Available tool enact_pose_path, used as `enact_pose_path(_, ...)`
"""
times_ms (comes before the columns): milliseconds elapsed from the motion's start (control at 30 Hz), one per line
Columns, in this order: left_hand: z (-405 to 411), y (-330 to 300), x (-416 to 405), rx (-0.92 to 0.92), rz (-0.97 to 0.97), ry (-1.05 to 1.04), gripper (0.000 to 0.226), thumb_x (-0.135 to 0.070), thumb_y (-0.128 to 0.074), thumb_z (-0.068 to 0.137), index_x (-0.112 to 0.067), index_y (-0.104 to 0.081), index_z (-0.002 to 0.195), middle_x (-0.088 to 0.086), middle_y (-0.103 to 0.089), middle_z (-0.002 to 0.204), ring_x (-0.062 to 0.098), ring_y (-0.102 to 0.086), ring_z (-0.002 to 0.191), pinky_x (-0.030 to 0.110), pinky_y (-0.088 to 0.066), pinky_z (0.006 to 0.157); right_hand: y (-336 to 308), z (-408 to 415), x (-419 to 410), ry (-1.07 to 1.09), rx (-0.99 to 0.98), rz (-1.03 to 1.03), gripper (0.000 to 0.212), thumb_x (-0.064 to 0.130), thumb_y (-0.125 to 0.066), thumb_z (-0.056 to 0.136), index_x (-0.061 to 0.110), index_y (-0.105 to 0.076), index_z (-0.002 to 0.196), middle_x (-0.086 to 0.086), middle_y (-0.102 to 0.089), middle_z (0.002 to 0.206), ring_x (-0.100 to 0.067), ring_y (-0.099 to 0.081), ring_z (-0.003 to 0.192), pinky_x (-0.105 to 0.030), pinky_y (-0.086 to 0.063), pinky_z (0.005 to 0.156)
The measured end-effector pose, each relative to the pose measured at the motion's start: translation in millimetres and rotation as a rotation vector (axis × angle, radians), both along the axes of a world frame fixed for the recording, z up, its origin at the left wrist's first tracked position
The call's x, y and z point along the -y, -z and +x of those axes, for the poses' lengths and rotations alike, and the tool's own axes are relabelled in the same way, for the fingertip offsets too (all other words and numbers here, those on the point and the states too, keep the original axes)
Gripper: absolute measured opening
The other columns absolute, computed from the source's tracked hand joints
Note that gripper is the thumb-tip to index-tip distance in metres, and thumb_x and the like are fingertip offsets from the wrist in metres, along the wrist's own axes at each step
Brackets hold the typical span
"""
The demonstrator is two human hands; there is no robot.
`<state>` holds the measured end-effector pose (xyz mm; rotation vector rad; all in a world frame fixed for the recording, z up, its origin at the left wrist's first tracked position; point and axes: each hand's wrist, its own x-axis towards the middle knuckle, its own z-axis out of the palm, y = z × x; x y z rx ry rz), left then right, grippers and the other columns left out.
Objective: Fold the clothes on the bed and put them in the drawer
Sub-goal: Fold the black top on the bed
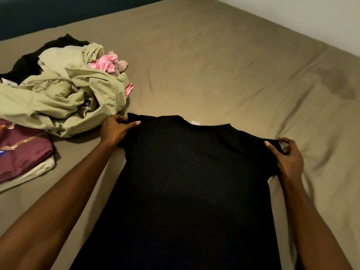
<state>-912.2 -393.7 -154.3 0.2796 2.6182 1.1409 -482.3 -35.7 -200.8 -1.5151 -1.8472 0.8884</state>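
Note:
A black T-shirt (187, 182) lies spread flat on the bed (224, 65), collar pointing away from me, its hem running off the bottom of the view. My left hand (116, 129) pinches the shirt's left shoulder corner between thumb and fingers. My right hand (286, 158) pinches the right shoulder and sleeve edge. Both arms are stretched forward on either side of the shirt. No drawer is in view.
A loose pile of clothes (64, 90) sits at the left: pale green garments, a pink piece and a black one behind. A maroon printed garment (21, 152) lies folded at the far left edge. A darker stain (339, 82) marks the sheet at right, near a white wall (311, 14).

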Motion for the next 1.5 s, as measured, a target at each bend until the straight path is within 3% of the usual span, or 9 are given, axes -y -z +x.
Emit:
enact_pose_path(133,-6.0,6.0,-7.8,-0.082,-0.030,0.040,0.044,-0.057,-0.084,0.073,-0.022,-0.067,0.092,0.000,-0.071,0.091,0.024,-0.069,0.089,0.043,-0.058,0.085,12.1,4.5,-15.8,-0.032,-0.118,0.018,0.039,0.056,-0.082,0.076,0.030,-0.073,0.104,-0.003,-0.072,0.095,-0.024,-0.069,0.088,-0.050,-0.059,0.086)
enact_pose_path(267,-5.4,17.6,-8.8,-0.133,-0.035,-0.083,0.034,-0.050,-0.074,0.084,-0.017,-0.064,0.083,0.007,-0.069,0.086,0.034,-0.067,0.088,0.042,-0.051,0.079,20.4,4.1,-20.1,0.103,-0.391,-0.016,0.024,0.032,-0.082,0.083,0.011,-0.075,0.093,-0.010,-0.073,0.087,-0.018,-0.065,0.078,-0.048,-0.057,0.083)
enact_pose_path(500,19.4,3.5,-25.8,-0.361,-0.338,-0.015,0.037,-0.037,-0.065,0.096,-0.006,-0.057,0.115,0.023,-0.066,0.113,0.045,-0.064,0.105,0.051,-0.051,0.087,18.2,-1.8,-18.3,0.169,-0.214,0.017,0.020,0.039,-0.075,0.089,0.021,-0.069,0.094,-0.001,-0.072,0.089,-0.024,-0.070,0.084,-0.044,-0.056,0.084)
enact_pose_path(633,49.0,-3.4,-46.0,-0.681,-0.598,0.042,0.042,-0.026,-0.064,0.089,-0.001,-0.052,0.120,0.030,-0.059,0.114,0.046,-0.059,0.102,0.054,-0.046,0.087,19.2,-4.5,-17.8,0.150,-0.172,0.039,0.031,0.051,-0.072,0.088,0.020,-0.068,0.094,0.000,-0.070,0.087,-0.019,-0.065,0.081,-0.036,-0.051,0.079)
enact_pose_path(767,83.7,0.9,-85.9,-0.833,-0.400,0.362,0.034,-0.032,-0.058,0.093,-0.011,-0.063,0.119,0.017,-0.062,0.117,0.037,-0.056,0.107,0.049,-0.044,0.091,29.0,1.2,-22.2,0.101,-0.178,0.074,0.036,0.043,-0.056,0.083,0.013,-0.070,0.097,-0.013,-0.071,0.097,-0.031,-0.065,0.090,-0.045,-0.050,0.083)
enact_pose_path(900,129.1,7.4,-153.5,-0.803,-0.150,0.659,0.043,-0.052,-0.053,0.095,-0.020,-0.069,0.117,0.005,-0.069,0.110,0.028,-0.060,0.104,0.043,-0.043,0.088,36.3,4.7,-24.7,0.102,-0.207,0.063,0.040,0.036,-0.050,0.074,0.006,-0.070,0.092,-0.017,-0.068,0.094,-0.035,-0.063,0.089,-0.045,-0.048,0.082)
enact_pose_path(1067,165.4,7.4,-242.1,-0.552,-0.215,0.902,0.063,-0.074,-0.048,0.091,-0.022,-0.065,0.122,0.004,-0.066,0.119,0.024,-0.056,0.115,0.046,-0.040,0.099,41.1,6.0,-25.8,0.135,-0.258,0.045,0.021,0.031,-0.059,0.078,0.014,-0.063,0.090,-0.008,-0.066,0.088,-0.027,-0.060,0.082,-0.045,-0.049,0.080)
enact_pose_path(1200,159.0,23.5,-277.2,-0.433,-0.127,0.891,0.033,-0.053,-0.064,0.093,-0.024,-0.066,0.107,-0.002,-0.069,0.109,0.023,-0.061,0.109,0.042,-0.040,0.096,43.9,2.4,-22.3,0.151,-0.266,0.095,0.012,0.022,-0.062,0.089,0.015,-0.059,0.098,0.000,-0.065,0.090,-0.016,-0.059,0.084,-0.037,-0.048,0.082)
enact_pose_path(1500,150.4,34.6,-280.8,-0.251,0.019,0.821,0.036,-0.062,-0.070,0.085,-0.029,-0.066,0.097,-0.015,-0.066,0.087,0.003,-0.061,0.082,0.028,-0.044,0.079,48.8,-0.8,-18.2,0.200,-0.229,0.184,0.014,0.018,-0.062,0.088,0.017,-0.061,0.102,0.009,-0.066,0.090,-0.011,-0.061,0.079,-0.026,-0.045,0.076)
